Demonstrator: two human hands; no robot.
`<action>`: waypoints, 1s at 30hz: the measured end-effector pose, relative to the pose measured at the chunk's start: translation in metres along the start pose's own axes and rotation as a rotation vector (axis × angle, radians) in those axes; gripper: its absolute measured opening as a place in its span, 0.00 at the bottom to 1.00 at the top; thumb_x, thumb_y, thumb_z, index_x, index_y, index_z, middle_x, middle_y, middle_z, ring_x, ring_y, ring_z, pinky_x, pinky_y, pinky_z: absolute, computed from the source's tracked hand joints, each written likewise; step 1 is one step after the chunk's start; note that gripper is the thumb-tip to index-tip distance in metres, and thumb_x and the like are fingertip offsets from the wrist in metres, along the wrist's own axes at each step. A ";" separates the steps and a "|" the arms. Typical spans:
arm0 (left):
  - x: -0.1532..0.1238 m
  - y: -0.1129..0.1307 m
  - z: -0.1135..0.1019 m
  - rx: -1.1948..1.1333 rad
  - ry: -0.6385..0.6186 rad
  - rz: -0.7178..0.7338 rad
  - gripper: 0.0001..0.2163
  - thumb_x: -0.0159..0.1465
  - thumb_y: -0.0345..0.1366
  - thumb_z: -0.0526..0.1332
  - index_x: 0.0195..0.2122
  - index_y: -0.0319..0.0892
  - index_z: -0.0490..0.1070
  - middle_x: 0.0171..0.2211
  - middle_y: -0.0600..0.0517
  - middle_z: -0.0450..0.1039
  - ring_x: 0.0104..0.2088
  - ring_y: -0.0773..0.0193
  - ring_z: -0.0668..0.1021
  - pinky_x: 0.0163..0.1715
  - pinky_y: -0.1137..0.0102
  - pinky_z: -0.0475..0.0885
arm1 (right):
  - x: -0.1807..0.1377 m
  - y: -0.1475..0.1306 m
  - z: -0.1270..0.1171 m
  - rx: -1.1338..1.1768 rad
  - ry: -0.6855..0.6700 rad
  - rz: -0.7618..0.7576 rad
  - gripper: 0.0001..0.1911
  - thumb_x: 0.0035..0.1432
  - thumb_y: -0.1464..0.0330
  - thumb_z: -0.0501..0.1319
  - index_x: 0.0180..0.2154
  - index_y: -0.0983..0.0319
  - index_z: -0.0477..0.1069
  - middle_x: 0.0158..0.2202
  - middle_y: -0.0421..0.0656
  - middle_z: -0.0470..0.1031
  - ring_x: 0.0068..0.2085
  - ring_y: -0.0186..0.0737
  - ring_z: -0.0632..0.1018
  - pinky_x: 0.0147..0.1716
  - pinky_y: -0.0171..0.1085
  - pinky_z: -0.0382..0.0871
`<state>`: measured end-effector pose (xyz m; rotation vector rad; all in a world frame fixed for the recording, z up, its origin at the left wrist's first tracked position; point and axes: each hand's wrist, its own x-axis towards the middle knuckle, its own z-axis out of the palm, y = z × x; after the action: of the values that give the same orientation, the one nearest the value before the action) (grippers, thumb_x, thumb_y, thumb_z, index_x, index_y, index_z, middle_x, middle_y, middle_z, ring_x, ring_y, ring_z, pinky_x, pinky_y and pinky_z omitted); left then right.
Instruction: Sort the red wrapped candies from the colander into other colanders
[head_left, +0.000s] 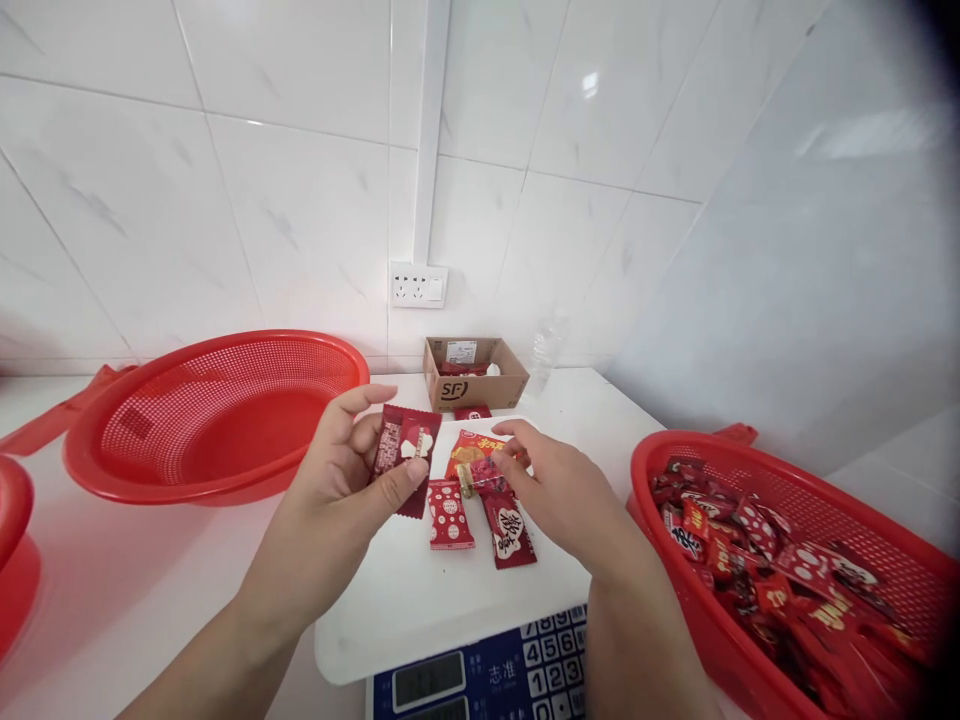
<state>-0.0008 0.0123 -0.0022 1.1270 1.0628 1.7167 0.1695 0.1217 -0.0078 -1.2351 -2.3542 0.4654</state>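
My left hand (337,500) grips a dark red snack packet (406,458) between thumb and fingers, above the left side of the white scale pan (390,610). My right hand (559,490) is over the pan, fingers bent and apart, with the fingertips close to a small gold-and-pink wrapped candy (472,477); contact is hard to tell. On the pan lie an orange-red packet (466,447), a red packet with white round prints (450,518) and a dark red packet with a white patch (511,535). My right hand partly covers the candy group.
A blue scale panel (487,672) with keys and displays is in front. To the left stands a red perforated basket (225,485); to the right, another red basket (675,445) is heaped with packets. A cardboard box (491,392) and a clear plastic bottle (547,350) stand by the wall.
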 end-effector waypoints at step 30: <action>-0.012 0.011 0.003 0.287 -0.290 -0.099 0.11 0.65 0.45 0.60 0.30 0.44 0.71 0.26 0.58 0.69 0.29 0.70 0.69 0.29 0.77 0.65 | -0.040 -0.033 -0.018 0.842 0.012 -0.176 0.10 0.63 0.61 0.58 0.30 0.58 0.68 0.24 0.35 0.68 0.24 0.30 0.69 0.22 0.28 0.64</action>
<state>0.0040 -0.0020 0.0059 1.4272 1.1810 1.3025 0.1769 0.0716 0.0143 -0.6181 -1.8754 1.2110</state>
